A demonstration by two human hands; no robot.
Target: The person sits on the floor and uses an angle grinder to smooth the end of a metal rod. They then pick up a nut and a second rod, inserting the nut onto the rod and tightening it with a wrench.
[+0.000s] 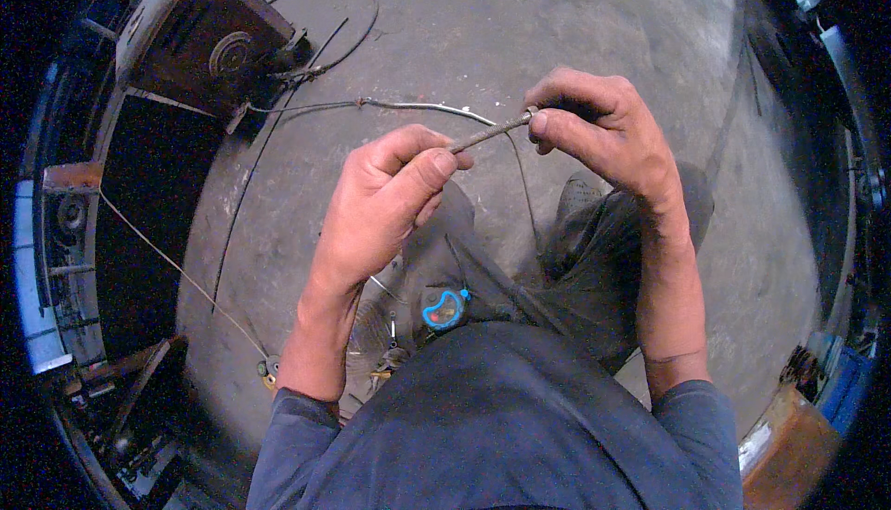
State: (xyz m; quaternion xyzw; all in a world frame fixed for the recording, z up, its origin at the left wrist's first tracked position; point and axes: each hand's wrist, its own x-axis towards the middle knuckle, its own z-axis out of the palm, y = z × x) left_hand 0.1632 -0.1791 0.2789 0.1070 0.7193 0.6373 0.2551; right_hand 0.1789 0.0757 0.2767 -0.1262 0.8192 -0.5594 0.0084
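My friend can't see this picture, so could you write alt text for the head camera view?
A person's bare left hand and right hand hold a thin, ridged rod between their fingertips, above a grey floor. At upper left is a dark, boxy unit, with a looped cable beside it.

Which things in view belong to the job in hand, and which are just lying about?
Job in hand:
thin ridged rod
left hand and right hand, gripping it

Apparently lying about:
dark boxy unit, upper left
dark cable loop beside it
yellowish item, lower left
brown panel, lower right

Unclear:
silvery cable near the rod
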